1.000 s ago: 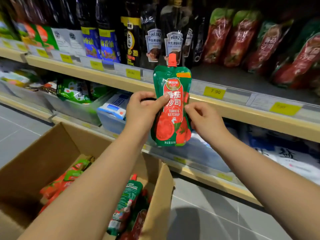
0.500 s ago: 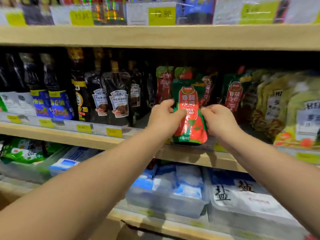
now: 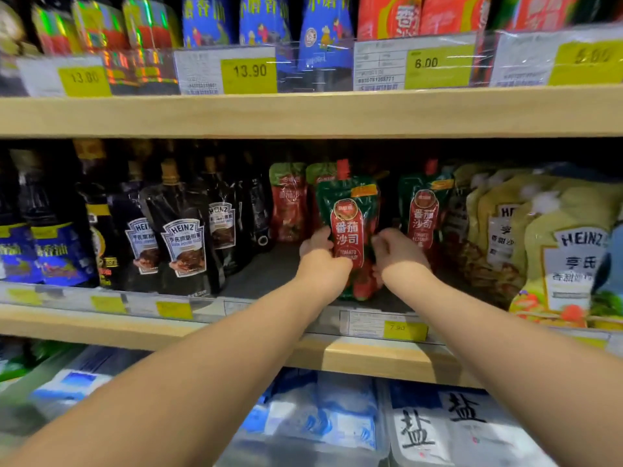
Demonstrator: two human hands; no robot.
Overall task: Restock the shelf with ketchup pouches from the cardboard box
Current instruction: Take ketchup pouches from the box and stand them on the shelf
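A green and red ketchup pouch (image 3: 349, 217) with a red cap stands upright inside the middle shelf (image 3: 269, 318). My left hand (image 3: 318, 254) grips its left side and my right hand (image 3: 394, 252) grips its right side. A second identical pouch (image 3: 423, 210) stands just to its right, and red pouches with green tops (image 3: 290, 200) stand behind on the left. The cardboard box is out of view.
Dark Heinz sauce bottles (image 3: 183, 237) fill the shelf to the left, with a bare gap between them and the pouch. Yellow Heinz pouches (image 3: 553, 251) crowd the right. Above is a shelf of blue and red packets (image 3: 263, 25). Salt bags (image 3: 435, 426) lie below.
The pouch rose from over the box up to the middle shelf and went deeper in, between the other pouches. The view tilted up, and the box dropped out of sight.
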